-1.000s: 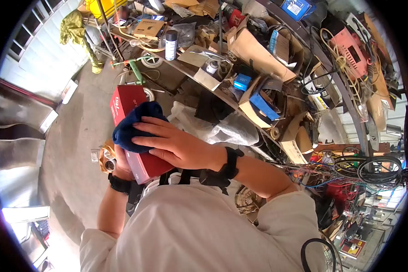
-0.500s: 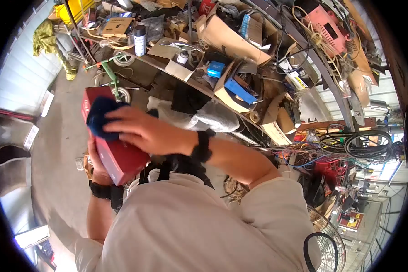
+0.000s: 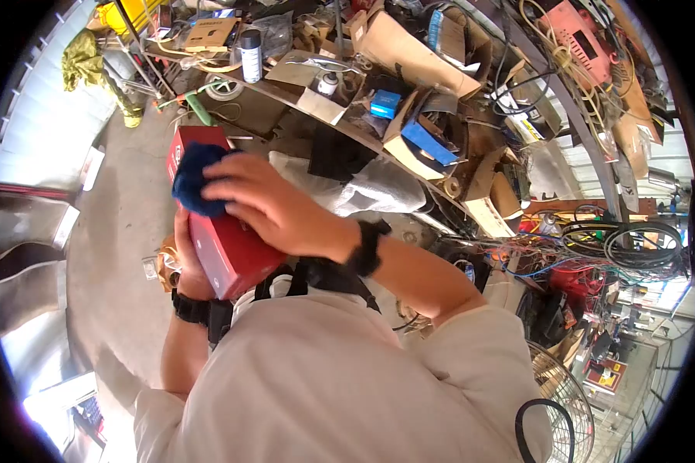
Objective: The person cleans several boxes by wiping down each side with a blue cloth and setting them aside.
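Gripping red carton (image 3: 235,251) above floor (image 3: 123,224): left hand (image 3: 193,266), fingers clasping its side. Right hand (image 3: 266,201): fingers grasping navy cloth (image 3: 195,181) against carton; hard pressure could tip it loose.

Two hands are in view, one left hand (image 3: 191,262) and one right hand (image 3: 266,202), with two black wristbands (image 3: 367,247), one red box (image 3: 235,251) and one dark blue cloth (image 3: 195,181). Toward the near edge of the surface (image 3: 286,96) are one black-capped spray can (image 3: 251,58), one small white can (image 3: 328,83), one small blue box (image 3: 384,104) and one tape roll (image 3: 452,187). The open cartons are too jumbled to count.
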The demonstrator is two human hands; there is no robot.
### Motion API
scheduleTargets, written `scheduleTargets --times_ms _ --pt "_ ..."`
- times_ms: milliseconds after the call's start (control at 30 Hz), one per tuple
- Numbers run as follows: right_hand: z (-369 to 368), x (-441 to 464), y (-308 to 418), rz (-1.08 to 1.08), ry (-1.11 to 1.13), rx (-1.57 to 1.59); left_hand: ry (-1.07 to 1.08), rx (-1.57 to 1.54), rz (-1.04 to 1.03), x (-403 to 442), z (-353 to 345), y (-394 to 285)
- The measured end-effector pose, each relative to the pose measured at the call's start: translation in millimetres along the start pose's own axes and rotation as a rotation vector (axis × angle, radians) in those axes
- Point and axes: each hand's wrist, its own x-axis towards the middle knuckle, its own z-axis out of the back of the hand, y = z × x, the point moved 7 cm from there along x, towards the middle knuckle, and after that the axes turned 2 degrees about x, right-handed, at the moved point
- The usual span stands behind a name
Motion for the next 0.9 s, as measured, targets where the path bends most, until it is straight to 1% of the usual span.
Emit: scheduleTargets --times_ms 33,67,133,167,200,233,267,300,333,367,433,467,567,600,633,700,733,800,900 --pt "-3.3 -5.1 14.0 0.015 0.047 0.017 0.075 -0.123 -0.006 5.7 17.8 -0.4" --pt "-7.0 -8.0 23.8 0.029 0.094 0.032 0.157 -0.085 -0.042 9.3 27.6 -6.2" --pt "-8.0 -9.1 30.4 0.029 0.092 0.003 0.21 -0.082 -0.046 12.5 24.1 -14.1" --pt "-9.0 -9.7 31.6 0.026 0.09 -0.012 0.143 -0.063 -0.027 10.8 25.2 -13.2" --pt "-7.7 -8.6 23.5 0.034 0.04 -0.076 0.077 -0.046 -0.01 8.8 21.1 -11.5" --pt "-5.8 -8.4 8.5 -0.05 0.004 -0.014 0.014 -0.029 0.005 8.6 20.3 -9.9" --pt "-2.9 -8.4 -6.7 -0.13 -0.028 0.044 -0.133 0.09 -0.04 8.8 31.3 -10.5" --pt "0.3 -8.9 -19.4 -0.21 -0.06 0.096 -0.146 0.134 -0.07 8.2 31.0 -12.2" --pt "0.9 -10.1 -19.9 -0.214 -0.075 0.025 -0.152 0.174 -0.096 8.4 30.2 -12.7" --pt "-1.5 -13.3 -10.9 -0.188 -0.048 -0.002 -0.156 0.21 -0.122 8.6 28.8 -12.3" --pt "-0.6 -11.2 19.4 -0.1 -0.01 0.005 -0.072 0.069 -0.098 8.4 22.5 -12.8" --pt "-2.9 -12.6 20.9 -0.056 0.024 -0.073 -0.084 0.069 -0.089 12.1 18.8 -14.8" --pt "3.3 -17.7 4.3 -0.258 -0.058 -0.162 -0.11 0.134 -0.126 23.2 24.4 -20.8" --pt "-2.4 -22.2 -22.2 -0.397 -0.002 -0.122 -0.123 0.141 -0.179 21.9 18.0 -20.8" --pt "-3.5 -23.5 -38.7 -0.479 0.051 0.026 -0.181 0.189 -0.228 17.7 20.2 -21.9" --pt "-8.7 -30.7 -61.9 -0.636 0.161 0.324 -0.214 0.33 -0.301 14.5 29.2 -27.1" --pt "-7.3 -30.3 -63.1 -0.577 0.102 0.329 -0.22 0.344 -0.325 13.3 28.9 -29.2" --pt "1.2 -28.5 -59.9 -0.607 0.12 0.372 -0.24 0.368 -0.382 7.7 21.5 -33.4" --pt "16.2 -26.6 -55.1 -0.654 0.101 0.514 -0.047 0.372 -0.609 -2.3 -10.7 -47.9"
